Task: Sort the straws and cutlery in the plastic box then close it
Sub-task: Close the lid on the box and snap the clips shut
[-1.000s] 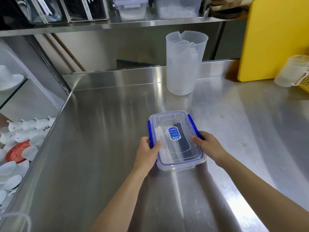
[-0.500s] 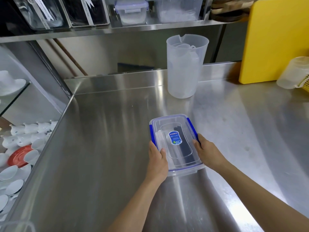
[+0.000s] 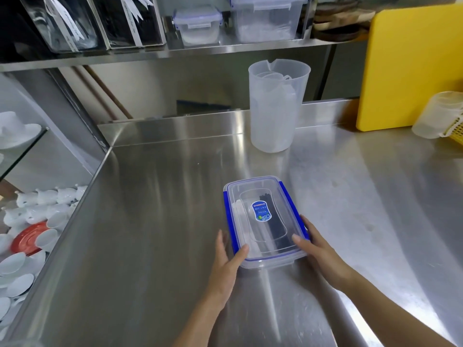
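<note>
Across the steel worktop (image 3: pixel 155 221) we see plenty of bare metal, with a shelf (image 3: pixel 175 52) running above its back edge. Next in size, a yellow board (image 3: pixel 411 66) leans at the far right, and a tall clear jug (image 3: pixel 275 108) stands upright near the back wall. Down in front of us sits the plastic box (image 3: pixel 265 219), flat on the worktop, its clear lid (image 3: pixel 260 194) on top and blue clasps (image 3: pixel 288 196) lying down along both long sides. Through the lid we make out dark straws (image 3: pixel 274 230) on the right and pale cutlery (image 3: pixel 240 216) on the left. Our left hand (image 3: pixel 226 264) is at the box's near left corner, grip loose, thumb on the lid rim and fingers stretched along the side clasp. Our right hand (image 3: pixel 317 249) cups the near right corner, thumb pressed on the lid, fingers against the right clasp. A blue sticker (image 3: pixel 261 211) marks the lid's centre.
</note>
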`<state>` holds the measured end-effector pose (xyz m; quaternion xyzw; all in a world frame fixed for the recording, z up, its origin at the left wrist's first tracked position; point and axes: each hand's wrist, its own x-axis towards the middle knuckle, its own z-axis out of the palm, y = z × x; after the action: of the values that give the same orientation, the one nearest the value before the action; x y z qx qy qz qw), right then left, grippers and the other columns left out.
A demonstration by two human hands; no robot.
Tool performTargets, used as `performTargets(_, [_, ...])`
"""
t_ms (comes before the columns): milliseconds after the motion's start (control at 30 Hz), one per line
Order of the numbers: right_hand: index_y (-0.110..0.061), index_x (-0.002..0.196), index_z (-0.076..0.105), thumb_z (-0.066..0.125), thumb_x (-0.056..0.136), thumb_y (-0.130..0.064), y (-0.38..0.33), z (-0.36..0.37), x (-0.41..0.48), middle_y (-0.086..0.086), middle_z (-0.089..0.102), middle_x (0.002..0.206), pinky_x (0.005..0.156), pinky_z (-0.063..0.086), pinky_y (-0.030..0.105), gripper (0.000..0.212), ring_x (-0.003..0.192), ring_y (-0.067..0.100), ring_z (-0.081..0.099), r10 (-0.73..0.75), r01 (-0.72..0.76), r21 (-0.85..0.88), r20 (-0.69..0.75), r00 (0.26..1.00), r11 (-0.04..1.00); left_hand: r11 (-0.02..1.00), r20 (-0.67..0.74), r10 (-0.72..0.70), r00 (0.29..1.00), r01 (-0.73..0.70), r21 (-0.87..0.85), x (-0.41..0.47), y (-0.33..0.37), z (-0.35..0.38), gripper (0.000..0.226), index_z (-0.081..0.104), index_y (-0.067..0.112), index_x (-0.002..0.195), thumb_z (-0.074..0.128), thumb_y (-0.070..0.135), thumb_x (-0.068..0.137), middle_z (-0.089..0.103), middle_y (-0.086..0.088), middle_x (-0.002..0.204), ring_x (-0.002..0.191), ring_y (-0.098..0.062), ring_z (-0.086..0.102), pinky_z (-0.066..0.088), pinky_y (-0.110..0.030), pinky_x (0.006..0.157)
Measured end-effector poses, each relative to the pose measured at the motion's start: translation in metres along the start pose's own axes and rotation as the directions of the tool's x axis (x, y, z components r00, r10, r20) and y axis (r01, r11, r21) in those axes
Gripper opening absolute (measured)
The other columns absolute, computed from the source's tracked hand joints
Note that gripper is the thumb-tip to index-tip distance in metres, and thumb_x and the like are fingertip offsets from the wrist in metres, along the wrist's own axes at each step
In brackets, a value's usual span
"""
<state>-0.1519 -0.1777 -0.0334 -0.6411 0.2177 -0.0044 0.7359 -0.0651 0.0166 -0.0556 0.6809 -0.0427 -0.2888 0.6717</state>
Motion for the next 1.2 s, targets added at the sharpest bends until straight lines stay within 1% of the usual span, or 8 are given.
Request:
performTargets(100, [-0.043, 0.131, 0.035, 0.075, 0.057, -0.043, -0.001, 0.006, -0.005, -0.029, 0.058, 0.121, 0.076, 0.050, 0.006, 0.084, 0.107, -0.010, 0.059, -0.079, 0.085, -0.075, 0.075, 0.994, 0.994, 0.998, 0.065, 0.057, 0.996, -0.058, -0.001, -0.004, -0.001, 0.003, 0.082, 0.035, 0.027, 0.144, 0.071, 0.038, 0.070, 0.058, 0.008, 0.135, 0.117, -0.004, 0.059, 0.051, -0.021, 0.092])
performTargets(200, [-0.046, 0.126, 0.036, 0.077, 0.058, -0.036, -0.011, 0.015, -0.005, -0.021, 0.055, 0.127, 0.077, 0.051, 0.009, 0.080, 0.110, -0.006, 0.059, -0.136, 0.146, -0.112, 0.090, 0.987, 0.983, 0.992, 0.064, 0.125, 0.990, -0.124, -0.010, -0.004, 0.009, 0.001, 0.066, 0.042, 0.031, 0.136, 0.068, 0.032, 0.075, 0.067, 0.013, 0.120, 0.109, -0.002, 0.063, 0.052, -0.016, 0.083])
performTargets(333, [-0.044, 0.120, 0.042, 0.078, 0.056, -0.036, -0.037, 0.022, 0.000, -0.024, 0.060, 0.118, 0.075, 0.052, 0.010, 0.074, 0.106, -0.007, 0.061, -0.206, 0.220, -0.152, 0.099, 0.973, 0.964, 0.976, 0.052, 0.216, 0.975, -0.216, 0.010, -0.002, 0.042, -0.007, 0.067, 0.048, 0.036, 0.131, 0.071, 0.045, 0.069, 0.067, 0.011, 0.120, 0.109, -0.005, 0.064, 0.054, -0.023, 0.085])
performTargets(467, [-0.049, 0.117, 0.044, 0.077, 0.056, -0.042, -0.077, 0.030, 0.017, -0.030, 0.063, 0.110, 0.071, 0.050, 0.006, 0.070, 0.102, -0.010, 0.061, -0.307, 0.315, -0.183, 0.068, 0.949, 0.931, 0.937, 0.038, 0.348, 0.937, -0.349, 0.009, 0.010, 0.095, -0.013, 0.059, 0.053, 0.034, 0.126, 0.068, 0.044, 0.070, 0.069, 0.013, 0.117, 0.108, -0.004, 0.065, 0.052, -0.016, 0.082])
performTargets(667, [-0.035, 0.125, 0.045, 0.078, 0.064, -0.041, -0.158, 0.042, 0.052, -0.016, 0.062, 0.116, 0.070, 0.053, 0.009, 0.070, 0.100, -0.006, 0.063, -0.473, 0.480, -0.229, 0.090, 0.877, 0.847, 0.867, -0.027, 0.496, 0.868, -0.494, 0.059, 0.034, 0.183, -0.023, 0.036, 0.058, 0.034, 0.112, 0.067, 0.032, 0.077, 0.074, 0.018, 0.099, 0.092, 0.003, 0.068, 0.051, -0.009, 0.071])
performTargets(833, [-0.031, 0.125, 0.045, 0.071, 0.078, -0.027, -0.230, 0.052, 0.081, -0.019, 0.061, 0.110, 0.067, 0.050, 0.002, 0.054, 0.093, -0.009, 0.063, -0.591, 0.588, -0.279, 0.082, 0.802, 0.759, 0.823, -0.074, 0.566, 0.821, -0.559, 0.099, 0.057, 0.255, -0.028, 0.031, 0.057, 0.020, 0.116, 0.061, 0.029, 0.086, 0.069, 0.009, 0.099, 0.078, 0.009, 0.068, 0.049, -0.005, 0.061])
performTargets(1100, [-0.026, 0.119, 0.056, 0.069, 0.072, -0.044, -0.332, 0.055, 0.149, -0.013, 0.069, 0.107, 0.072, 0.049, 0.014, 0.051, 0.097, 0.001, 0.065, -0.640, 0.641, -0.309, 0.118, 0.759, 0.703, 0.766, -0.126, 0.641, 0.757, -0.618, 0.180, 0.123, 0.354, -0.035, 0.013, 0.064, 0.025, 0.095, 0.061, 0.035, 0.088, 0.069, 0.013, 0.091, 0.065, 0.016, 0.063, 0.042, 0.001, 0.055])
performTargets(1200, [-0.023, 0.121, 0.056, 0.067, 0.075, -0.045, -0.363, 0.057, 0.188, -0.006, 0.069, 0.111, 0.074, 0.049, 0.017, 0.052, 0.100, 0.007, 0.064, -0.627, 0.635, -0.321, 0.141, 0.766, 0.703, 0.768, -0.140, 0.637, 0.758, -0.607, 0.206, 0.158, 0.386, -0.040, 0.026, 0.065, 0.018, 0.101, 0.060, 0.039, 0.087, 0.070, 0.009, 0.091, 0.070, 0.007, 0.066, 0.043, -0.001, 0.053])
